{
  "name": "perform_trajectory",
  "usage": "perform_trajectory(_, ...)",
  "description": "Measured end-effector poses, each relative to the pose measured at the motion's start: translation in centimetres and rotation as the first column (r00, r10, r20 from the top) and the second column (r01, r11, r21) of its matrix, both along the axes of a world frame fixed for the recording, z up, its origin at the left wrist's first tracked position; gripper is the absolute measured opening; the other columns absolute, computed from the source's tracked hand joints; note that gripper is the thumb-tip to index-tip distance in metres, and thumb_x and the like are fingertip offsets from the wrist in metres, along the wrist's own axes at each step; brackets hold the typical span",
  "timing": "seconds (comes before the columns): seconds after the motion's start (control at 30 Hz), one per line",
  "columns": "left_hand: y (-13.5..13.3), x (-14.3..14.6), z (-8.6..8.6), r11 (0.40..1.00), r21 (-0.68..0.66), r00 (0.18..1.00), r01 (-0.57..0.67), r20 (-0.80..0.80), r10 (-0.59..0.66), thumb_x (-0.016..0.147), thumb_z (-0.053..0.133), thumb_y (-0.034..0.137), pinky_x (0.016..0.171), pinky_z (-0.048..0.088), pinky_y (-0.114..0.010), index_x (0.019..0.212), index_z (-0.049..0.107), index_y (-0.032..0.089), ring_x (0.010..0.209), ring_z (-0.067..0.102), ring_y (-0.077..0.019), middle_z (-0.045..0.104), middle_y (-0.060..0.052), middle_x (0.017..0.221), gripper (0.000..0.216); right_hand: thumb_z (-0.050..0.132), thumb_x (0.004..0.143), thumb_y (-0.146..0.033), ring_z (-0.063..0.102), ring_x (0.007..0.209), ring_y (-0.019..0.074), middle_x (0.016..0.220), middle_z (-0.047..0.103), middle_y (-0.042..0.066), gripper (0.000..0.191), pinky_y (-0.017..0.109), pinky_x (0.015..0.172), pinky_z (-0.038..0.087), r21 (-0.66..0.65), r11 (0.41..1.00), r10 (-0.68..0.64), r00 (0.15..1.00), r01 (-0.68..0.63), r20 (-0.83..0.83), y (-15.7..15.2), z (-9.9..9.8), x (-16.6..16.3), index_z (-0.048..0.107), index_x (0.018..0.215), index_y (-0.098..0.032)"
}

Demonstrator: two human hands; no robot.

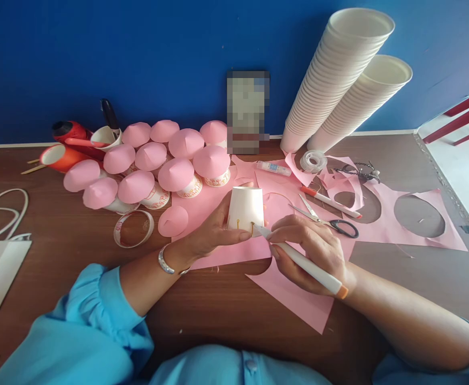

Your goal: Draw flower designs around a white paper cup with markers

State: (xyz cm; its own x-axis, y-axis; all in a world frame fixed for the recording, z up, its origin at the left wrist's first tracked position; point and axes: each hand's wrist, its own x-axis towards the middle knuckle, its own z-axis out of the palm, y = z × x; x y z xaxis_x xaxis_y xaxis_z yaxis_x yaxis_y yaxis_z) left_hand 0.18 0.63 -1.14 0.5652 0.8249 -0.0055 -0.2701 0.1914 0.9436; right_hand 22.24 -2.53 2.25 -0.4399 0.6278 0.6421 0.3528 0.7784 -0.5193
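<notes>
1. Paper cup (245, 207): narrow end up, held over pink sheet (238, 252), yellow marks on wall.
2. Left hand (215, 227): wrapped around cup, thumb on near side.
3. Right hand (312, 246): pinched in pen grip on white marker (312, 268), tip at cup wall.
4. Cone-topped cups (186, 144): on desk (200, 305), mostly left of pink sheet.
5. Scissors (318, 218): toward pink sheet's right side, blades parted.
6. Tall cup stacks (334, 80): behind pink sheet, rightward.
</notes>
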Motion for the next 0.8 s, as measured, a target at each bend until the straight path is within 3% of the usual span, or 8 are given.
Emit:
perform_trajectory(0.53,-0.03,-0.3,-0.27,1.0,-0.015,1.0,0.001,0.006,-0.001,0.085,0.085,0.032,0.102,0.051,-0.042,0.153,0.052,0.031,0.118,0.06,-0.0289,0.067,-0.007,0.12,0.076,0.06,0.093,-0.006,0.07,0.064,0.0172,0.077,0.07,0.002,0.018,0.029,0.055,0.056,0.006,1.0,-0.023,1.0,0.023,0.005,-0.03,0.03,-0.02,0.061,0.104,-0.021)
perform_trajectory(0.8,0.01,-0.21,0.06,1.0,-0.013,1.0,0.008,-0.011,-0.009,0.085,0.084,0.033,0.094,0.053,-0.039,0.147,0.056,0.029,0.109,0.062,-0.0257,0.067,-0.007,0.12,0.068,0.06,0.092,-0.005,0.068,0.063,0.0173,0.075,0.068,0.002,0.019,0.029,0.054,0.055,0.012,1.0,-0.009,1.0,0.009,-0.011,-0.05,0.19,-0.09,0.061,0.102,-0.02)
